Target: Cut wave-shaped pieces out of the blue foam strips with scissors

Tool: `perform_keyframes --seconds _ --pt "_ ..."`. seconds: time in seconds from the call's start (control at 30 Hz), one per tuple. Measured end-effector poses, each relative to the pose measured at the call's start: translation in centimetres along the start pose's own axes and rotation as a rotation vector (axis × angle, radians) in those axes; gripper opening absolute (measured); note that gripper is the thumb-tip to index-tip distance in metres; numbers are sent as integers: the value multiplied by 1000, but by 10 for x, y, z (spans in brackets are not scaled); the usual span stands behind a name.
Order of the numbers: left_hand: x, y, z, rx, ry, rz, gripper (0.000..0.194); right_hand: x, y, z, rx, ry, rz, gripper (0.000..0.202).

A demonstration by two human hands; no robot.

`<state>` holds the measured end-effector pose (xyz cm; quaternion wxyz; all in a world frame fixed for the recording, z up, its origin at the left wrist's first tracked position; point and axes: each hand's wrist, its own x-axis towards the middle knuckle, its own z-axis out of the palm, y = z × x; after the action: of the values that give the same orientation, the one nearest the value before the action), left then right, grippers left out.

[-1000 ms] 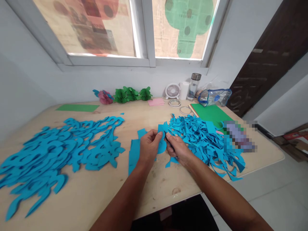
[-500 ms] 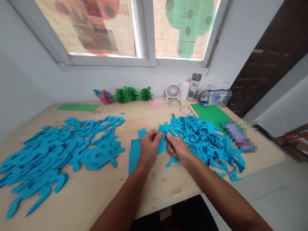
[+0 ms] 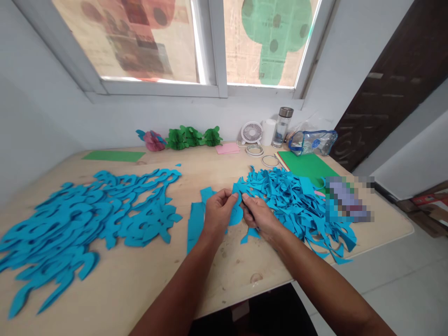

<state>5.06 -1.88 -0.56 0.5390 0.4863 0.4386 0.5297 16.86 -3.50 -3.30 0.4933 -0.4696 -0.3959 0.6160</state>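
My left hand (image 3: 220, 212) pinches a folded piece of blue paper (image 3: 237, 215) between thumb and fingers. Close against its right side, my right hand (image 3: 261, 215) is closed around dark-handled scissors (image 3: 249, 213), which the fingers mostly hide. The blades cannot be made out. Blue paper strips (image 3: 195, 224) lie on the table just left of my left hand. Beyond and to the right of my right hand spreads a heap of blue paper offcuts (image 3: 290, 198). A small blue scrap (image 3: 249, 234) rests below the hands.
Layered blue cut-out shapes (image 3: 63, 224) cover the table's left side. Along the back stand green paper decorations (image 3: 192, 136), a pink one (image 3: 154, 140), a small fan (image 3: 251, 133), a glass bottle (image 3: 282, 127) and a clear pouch (image 3: 312, 142). Tape rolls (image 3: 254, 150) and green sheets (image 3: 308, 163) lie nearby.
The blue paper has turned slightly and shifted a little to the right between my hands. Both hands keep their grip, and the piles look the same.
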Motion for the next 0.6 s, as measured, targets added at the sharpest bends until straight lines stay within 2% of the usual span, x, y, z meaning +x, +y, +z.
perform_keyframes --seconds 0.27,0.6 --pt "3 2 -4 11 -5 -8 20 -1 -5 1 -73 17 10 59" --pt "3 -1 -5 -16 -67 -21 25 -1 -3 1 -40 22 12 56"
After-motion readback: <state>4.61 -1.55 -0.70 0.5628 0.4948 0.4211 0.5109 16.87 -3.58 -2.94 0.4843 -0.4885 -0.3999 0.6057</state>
